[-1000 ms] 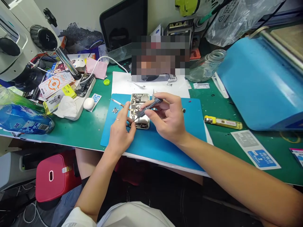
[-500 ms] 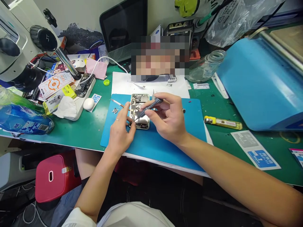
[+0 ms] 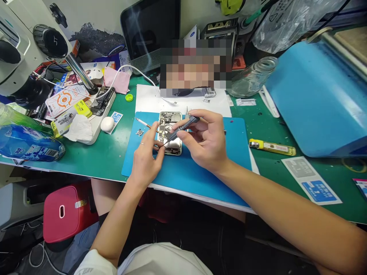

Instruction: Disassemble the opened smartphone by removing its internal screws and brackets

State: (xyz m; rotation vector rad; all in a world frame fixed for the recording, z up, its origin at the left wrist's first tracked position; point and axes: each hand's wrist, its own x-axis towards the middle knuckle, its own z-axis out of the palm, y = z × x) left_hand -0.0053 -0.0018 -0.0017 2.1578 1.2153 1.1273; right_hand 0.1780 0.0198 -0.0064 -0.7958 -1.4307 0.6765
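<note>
An opened smartphone [image 3: 173, 146] lies on the blue mat [image 3: 186, 179], its inner parts and silver battery area exposed. My right hand [image 3: 208, 143] is closed around a dark grey screwdriver [image 3: 183, 129], whose thin tip points down at the phone's lower left edge. A thin metal tip [image 3: 187, 111], perhaps of a second tool, sticks up behind those fingers. My left hand [image 3: 146, 162] grips the phone's left side, fingertips close to the screwdriver tip. Beside it lies a white pen-like tool [image 3: 142, 122], partly hidden by the fingers. A small metal part [image 3: 139, 132] rests on the mat.
Right of the mat lie a yellow utility knife [image 3: 272, 147], a printed card [image 3: 311, 181] and a glass jar [image 3: 254, 78]. A microscope [image 3: 51, 42], small boxes and a blue packet [image 3: 31, 143] crowd the left. A white cable [image 3: 137, 68] arches behind.
The view has shifted slightly. Both hands keep nearly the same pose, with the screwdriver tip still at the phone's lower left edge.
</note>
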